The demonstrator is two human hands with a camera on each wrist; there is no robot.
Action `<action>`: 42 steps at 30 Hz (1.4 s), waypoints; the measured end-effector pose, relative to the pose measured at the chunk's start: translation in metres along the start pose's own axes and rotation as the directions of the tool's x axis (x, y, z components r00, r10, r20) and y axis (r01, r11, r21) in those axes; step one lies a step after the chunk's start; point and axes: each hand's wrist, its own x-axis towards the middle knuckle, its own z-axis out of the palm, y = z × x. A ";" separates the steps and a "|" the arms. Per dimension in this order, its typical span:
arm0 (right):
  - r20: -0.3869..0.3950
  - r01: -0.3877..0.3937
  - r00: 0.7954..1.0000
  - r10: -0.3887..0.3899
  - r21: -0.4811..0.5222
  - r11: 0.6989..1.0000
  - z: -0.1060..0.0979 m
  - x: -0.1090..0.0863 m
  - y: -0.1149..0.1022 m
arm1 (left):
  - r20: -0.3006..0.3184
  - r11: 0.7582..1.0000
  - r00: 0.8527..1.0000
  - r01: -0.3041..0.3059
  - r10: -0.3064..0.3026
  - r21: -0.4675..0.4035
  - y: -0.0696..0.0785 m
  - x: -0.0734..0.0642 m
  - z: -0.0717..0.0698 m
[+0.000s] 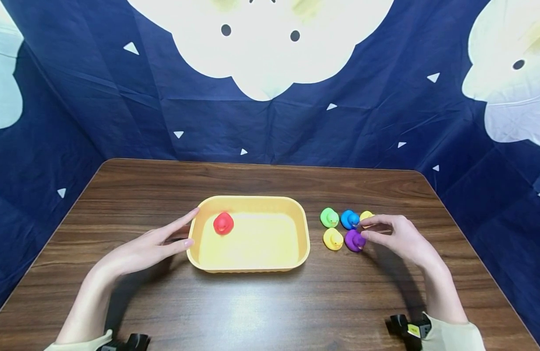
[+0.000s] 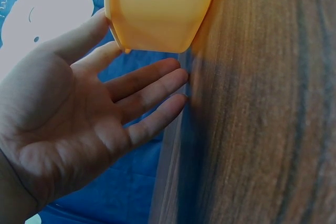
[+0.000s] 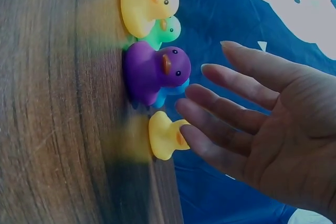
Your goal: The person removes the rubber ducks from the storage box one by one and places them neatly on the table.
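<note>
A yellow plastic tray (image 1: pixel 252 268) stands on the table with a red rubber duck (image 1: pixel 223 224) inside, toward its left end. My left hand (image 1: pixel 142 249) is at the tray's left side, thumb and index fingertips at the rim and the other fingers spread below, as the left wrist view shows. To the right of the tray sit a green duck (image 1: pixel 329 218), a blue duck (image 1: pixel 350 220), a yellow duck (image 1: pixel 333 239) and a purple duck (image 3: pixel 157 72). My right hand (image 1: pixel 399 236) hovers beside the purple duck, fingers extended and holding nothing. Another yellow duck (image 3: pixel 165 136) is partly hidden behind its fingers.
The brown wooden table (image 1: pixel 261 312) has rounded far corners. Behind it and at both sides hangs a dark blue cloth (image 1: pixel 270 126) with white clouds and small triangles. Black camera straps (image 1: pixel 410 327) sit at both wrists.
</note>
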 end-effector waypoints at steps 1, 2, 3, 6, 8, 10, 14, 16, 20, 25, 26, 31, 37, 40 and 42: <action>-0.007 -0.006 1.000 0.006 -0.004 1.000 0.000 0.000 -0.001 | 0.001 1.000 1.000 0.001 -0.001 0.000 0.000 0.000 0.000; -0.015 -0.011 1.000 0.011 -0.009 1.000 0.000 0.000 -0.002 | 0.001 1.000 1.000 0.001 -0.001 0.000 0.000 0.000 0.000; -0.024 -0.015 1.000 0.014 -0.011 1.000 0.000 0.000 -0.003 | 0.003 1.000 1.000 0.002 -0.002 -0.002 -0.001 0.000 0.000; -0.059 -0.023 0.998 0.023 -0.010 1.000 -0.001 -0.001 -0.006 | 0.003 1.000 1.000 -0.002 0.002 0.002 -0.001 0.000 -0.001; -0.085 -0.020 0.996 0.020 -0.007 1.000 -0.001 -0.001 -0.007 | 0.002 1.000 1.000 -0.008 0.008 0.002 -0.001 0.001 -0.001; -0.118 -0.012 0.993 0.010 -0.010 1.000 0.000 -0.001 -0.008 | 0.002 1.000 1.000 -0.012 0.012 0.004 -0.001 0.001 -0.001; -0.187 0.011 0.982 -0.015 -0.026 1.000 0.004 0.002 -0.010 | 0.001 1.000 1.000 -0.013 0.013 0.005 -0.002 0.001 -0.001; -0.214 0.021 0.976 -0.027 -0.031 0.999 0.007 0.003 -0.013 | 0.000 1.000 1.000 -0.009 0.009 0.008 -0.002 0.001 -0.001; -0.260 0.036 0.965 -0.038 -0.013 0.999 0.013 0.004 -0.018 | 0.004 1.000 1.000 -0.001 0.001 -0.004 -0.002 0.000 -0.001; -0.305 0.080 0.950 -0.064 0.042 0.996 0.019 0.004 -0.025 | 0.004 1.000 1.000 0.007 -0.007 -0.012 -0.002 0.000 -0.002; -0.310 0.090 0.948 -0.069 0.053 0.995 0.021 0.005 -0.026 | 0.003 1.000 1.000 0.007 -0.007 -0.011 -0.002 0.000 -0.002; -0.318 0.115 0.945 -0.081 0.090 0.989 0.030 0.007 -0.034 | 0.004 1.000 1.000 0.009 -0.009 -0.008 -0.002 0.000 -0.002; -0.346 0.174 0.931 -0.113 0.150 0.973 0.040 0.013 -0.044 | 0.005 1.000 1.000 0.014 -0.014 -0.006 -0.002 -0.001 -0.002; -0.362 0.224 0.921 -0.141 0.201 0.953 0.044 0.016 -0.051 | 0.003 1.000 1.000 0.008 -0.008 -0.005 -0.002 -0.001 -0.002; -0.367 0.251 0.917 -0.154 0.234 0.939 0.046 0.018 -0.055 | 0.001 1.000 1.000 0.005 -0.005 -0.006 -0.002 -0.001 -0.002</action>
